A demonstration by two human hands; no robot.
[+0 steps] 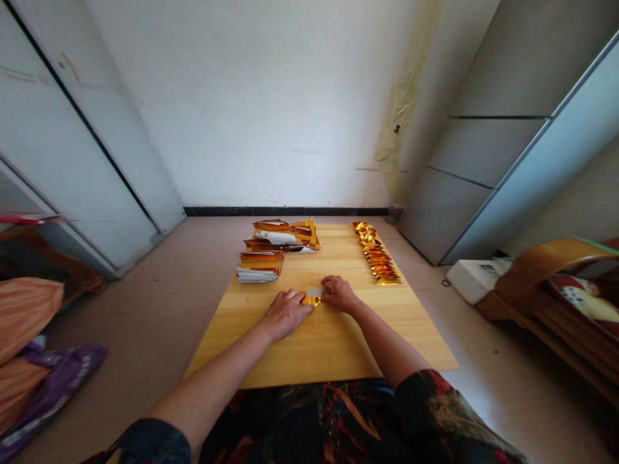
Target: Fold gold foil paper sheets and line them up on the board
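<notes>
Left hand (287,314) and right hand (340,294) just apart at frame centre, one at each side of a small gold foil piece (312,301) with a pale rectangle showing on top. Fingers touch its edges; whether they pinch, cannot tell. Piece lies on the wooden table (329,351). Above and left of centre, stacked gold-and-white sheets (261,261); right of centre, a row of folded gold pieces (380,258).
</notes>
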